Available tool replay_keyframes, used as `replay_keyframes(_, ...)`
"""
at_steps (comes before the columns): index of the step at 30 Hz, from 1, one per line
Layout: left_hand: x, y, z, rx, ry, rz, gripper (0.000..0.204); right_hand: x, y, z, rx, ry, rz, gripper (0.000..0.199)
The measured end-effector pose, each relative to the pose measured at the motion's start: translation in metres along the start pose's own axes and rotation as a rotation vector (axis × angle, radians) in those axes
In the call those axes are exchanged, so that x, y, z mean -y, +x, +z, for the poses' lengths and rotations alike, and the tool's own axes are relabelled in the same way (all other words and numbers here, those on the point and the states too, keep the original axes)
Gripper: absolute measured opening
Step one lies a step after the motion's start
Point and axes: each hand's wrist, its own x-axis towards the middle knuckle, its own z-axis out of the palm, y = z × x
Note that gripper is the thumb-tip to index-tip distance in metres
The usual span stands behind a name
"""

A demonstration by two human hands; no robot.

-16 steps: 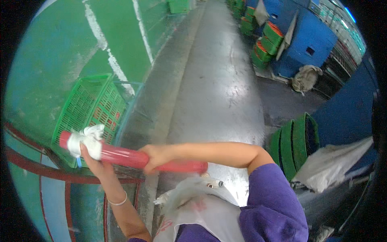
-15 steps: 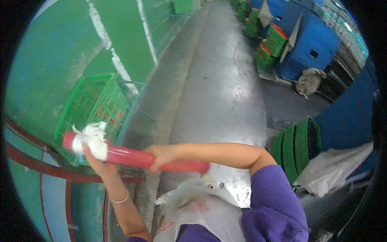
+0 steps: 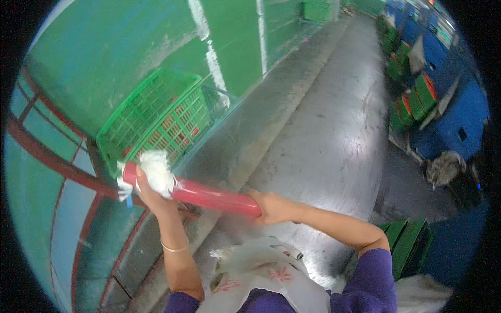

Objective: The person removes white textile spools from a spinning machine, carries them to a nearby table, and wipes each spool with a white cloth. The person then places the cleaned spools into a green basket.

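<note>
A long red tube [image 3: 216, 199] lies across in front of me, its left end a little higher than its right. Around its left end is a bunched wad of white yarn or cloth [image 3: 156, 172] with frayed strands. My left hand [image 3: 151, 195] is closed on the wad and the tube there, its thumb pointing up. At the tube's other end my right hand [image 3: 274, 207] is wrapped round it, slightly smeared by motion. Below the tube a whitish apron [image 3: 261, 281] with red marks hangs against me; a small round object shows at its top.
Beyond my left hand stands a green plastic basket [image 3: 201, 104] with reddish pieces inside, against a green wall [image 3: 130, 47]. A grey walkway [image 3: 323, 141] runs ahead. On the right are blue machines [image 3: 454, 135], stacked green crates [image 3: 420, 99] and a greyish bundle [image 3: 445, 168].
My view has turned left, so the basket and walkway sit farther right. My right hand has slid along the tube to its right end; the left still grips the white wad.
</note>
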Motion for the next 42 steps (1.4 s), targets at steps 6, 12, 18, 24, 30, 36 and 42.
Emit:
replay_keyframes(6, -0.002, 0.025, -0.028, -0.169, -0.100, -0.102, 0.028, 0.004, 0.016, -0.006, 0.420, 0.508, 0.367, 0.055)
replay_keyframes(12, -0.001, 0.060, -0.042, -0.164, -0.343, 0.016, 0.028, 0.015, 0.050, -0.022, 0.805, 0.982, 0.472, 0.057)
replay_keyframes(18, 0.012, 0.104, -0.053, -0.233, -0.197, -0.027, 0.020, 0.046, 0.097, -0.036, 0.415, 0.187, 0.149, 0.063)
replay_keyframes(24, 0.033, 0.154, -0.059, -0.250, -0.067, -0.016, 0.027, 0.072, 0.152, -0.071, 0.183, -0.137, 0.198, 0.060)
replay_keyframes(30, 0.048, 0.219, -0.110, -0.087, -0.429, -0.212, 0.025, 0.066, 0.177, -0.069, 0.373, 0.907, 0.487, 0.062)
replay_keyframes(36, 0.041, 0.270, -0.105, -0.130, -0.732, -0.123, 0.026, 0.081, 0.190, -0.076, 0.447, 1.039, 0.527, 0.052)
replay_keyframes(42, 0.050, 0.286, -0.143, -0.358, -0.581, -0.158, 0.027, 0.104, 0.205, -0.105, 0.281, 0.432, 0.570, 0.047)
